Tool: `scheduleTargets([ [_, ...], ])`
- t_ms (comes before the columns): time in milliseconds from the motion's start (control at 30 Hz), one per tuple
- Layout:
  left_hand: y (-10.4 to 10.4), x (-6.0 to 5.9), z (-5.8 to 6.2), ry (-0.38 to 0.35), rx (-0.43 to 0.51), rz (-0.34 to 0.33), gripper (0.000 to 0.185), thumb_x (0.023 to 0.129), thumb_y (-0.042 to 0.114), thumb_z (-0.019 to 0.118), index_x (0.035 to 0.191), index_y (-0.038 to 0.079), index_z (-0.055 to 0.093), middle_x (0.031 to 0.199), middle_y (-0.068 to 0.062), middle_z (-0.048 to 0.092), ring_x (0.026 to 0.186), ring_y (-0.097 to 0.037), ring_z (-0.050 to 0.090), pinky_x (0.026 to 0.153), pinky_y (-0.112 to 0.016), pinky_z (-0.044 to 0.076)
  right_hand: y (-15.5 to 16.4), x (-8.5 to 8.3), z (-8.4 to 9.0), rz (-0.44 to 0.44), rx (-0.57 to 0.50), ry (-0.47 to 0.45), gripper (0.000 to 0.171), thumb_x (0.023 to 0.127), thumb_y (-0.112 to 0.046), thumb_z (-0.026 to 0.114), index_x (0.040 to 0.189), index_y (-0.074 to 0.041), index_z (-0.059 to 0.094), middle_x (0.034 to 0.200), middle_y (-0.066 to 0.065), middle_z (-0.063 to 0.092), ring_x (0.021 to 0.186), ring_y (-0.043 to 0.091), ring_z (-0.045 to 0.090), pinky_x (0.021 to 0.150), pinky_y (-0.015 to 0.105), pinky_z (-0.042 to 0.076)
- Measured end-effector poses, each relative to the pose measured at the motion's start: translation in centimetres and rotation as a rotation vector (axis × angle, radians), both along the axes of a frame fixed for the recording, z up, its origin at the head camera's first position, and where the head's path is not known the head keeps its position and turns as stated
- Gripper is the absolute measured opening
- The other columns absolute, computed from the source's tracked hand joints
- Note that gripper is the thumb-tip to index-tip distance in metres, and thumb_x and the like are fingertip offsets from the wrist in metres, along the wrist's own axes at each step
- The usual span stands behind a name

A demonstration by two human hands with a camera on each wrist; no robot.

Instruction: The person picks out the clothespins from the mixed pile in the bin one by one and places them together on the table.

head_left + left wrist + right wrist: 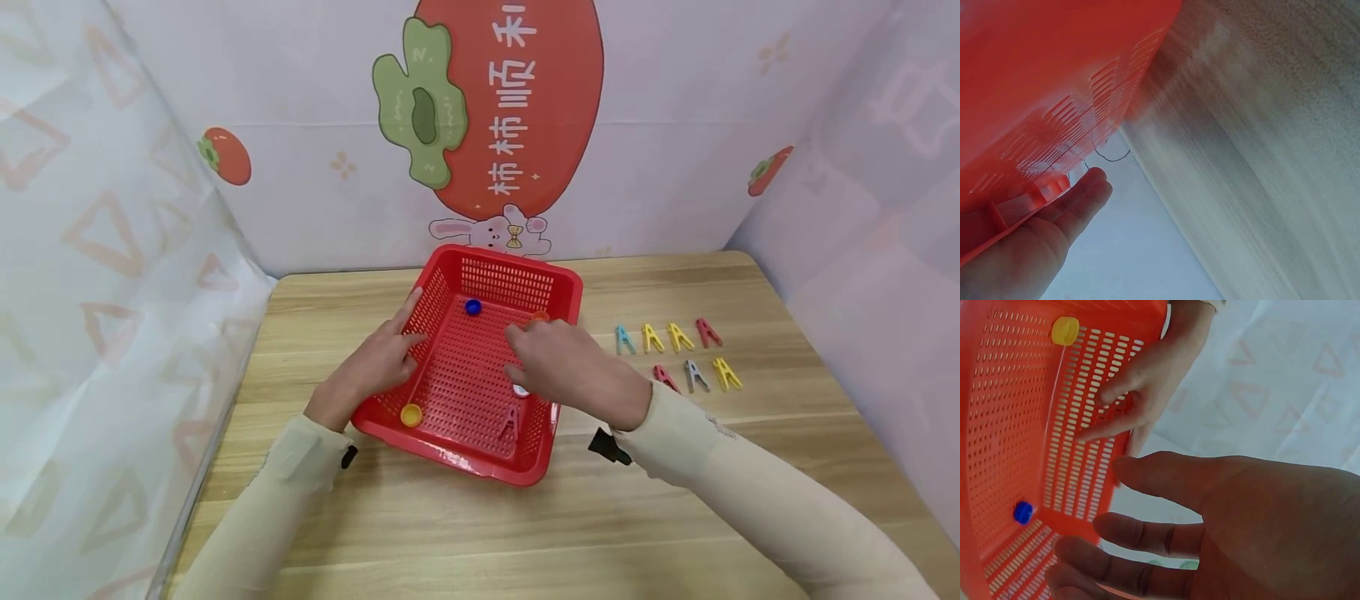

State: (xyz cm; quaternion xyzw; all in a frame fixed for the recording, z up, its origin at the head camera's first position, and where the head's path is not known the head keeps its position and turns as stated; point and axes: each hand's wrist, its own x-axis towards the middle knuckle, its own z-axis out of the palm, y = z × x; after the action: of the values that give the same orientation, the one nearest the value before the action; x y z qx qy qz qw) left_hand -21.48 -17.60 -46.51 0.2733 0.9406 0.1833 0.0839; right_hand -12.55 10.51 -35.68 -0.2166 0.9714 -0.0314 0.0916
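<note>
A red plastic basket point(465, 367) with slotted walls sits at an angle on the table. My left hand point(378, 358) holds its left rim, with some fingers inside the wall and others point(1088, 194) outside, under the rim. Over the basket's right side hovers my right hand point(566, 362), its palm bare and fingers loosely bent in the right wrist view. Inside lie a blue bottle cap point(473, 307), a yellow cap point(411, 415), an orange cap point(540, 317) and a white cap point(521, 390), the last two partly hidden by my right hand. A red clothespin point(512, 421) lies near the front corner.
Right of the basket, several clothespins lie in two rows on the wooden table point(787, 433): a blue one point(624, 339), yellow ones point(680, 337), red ones point(708, 332) and a grey one point(696, 375). Printed cloth walls point(300, 192) enclose the table's back and sides.
</note>
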Motion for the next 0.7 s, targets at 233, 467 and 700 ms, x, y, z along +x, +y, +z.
scheduleTargets([
  [233,-0.1,-0.1,0.0,0.006,-0.003,-0.015,0.053,0.095,-0.004,0.07,0.148,0.0,0.066,0.186,-0.001,-0.006,0.152,-0.041,0.046,0.107,-0.053,0.061,-2.3,-0.5,-0.1,0.033,0.026,-0.089,0.046,0.101,-0.037,0.078,0.135,-0.007,0.068,0.107,0.011,0.078,0.082,0.02,0.071,0.07,0.036,0.069],
  [467,-0.2,-0.1,-0.2,0.027,-0.012,-0.026,0.052,0.095,-0.003,0.072,0.146,-0.001,0.067,0.186,-0.002,-0.005,0.153,-0.042,0.046,0.11,-0.052,0.059,-4.4,-0.7,-0.9,0.073,0.107,-0.138,0.048,0.103,-0.037,0.075,0.141,-0.009,0.067,0.105,0.008,0.077,0.079,0.016,0.068,0.071,0.03,0.068],
  [700,-0.2,-0.2,-0.3,0.032,-0.003,-0.03,0.051,0.094,-0.004,0.071,0.145,-0.002,0.068,0.186,-0.002,-0.004,0.151,-0.042,0.048,0.11,-0.052,0.059,-5.5,-0.9,-1.6,0.097,0.154,-0.194,0.05,0.1,-0.034,0.078,0.144,-0.014,0.068,0.11,0.006,0.077,0.083,0.017,0.069,0.075,0.032,0.069],
])
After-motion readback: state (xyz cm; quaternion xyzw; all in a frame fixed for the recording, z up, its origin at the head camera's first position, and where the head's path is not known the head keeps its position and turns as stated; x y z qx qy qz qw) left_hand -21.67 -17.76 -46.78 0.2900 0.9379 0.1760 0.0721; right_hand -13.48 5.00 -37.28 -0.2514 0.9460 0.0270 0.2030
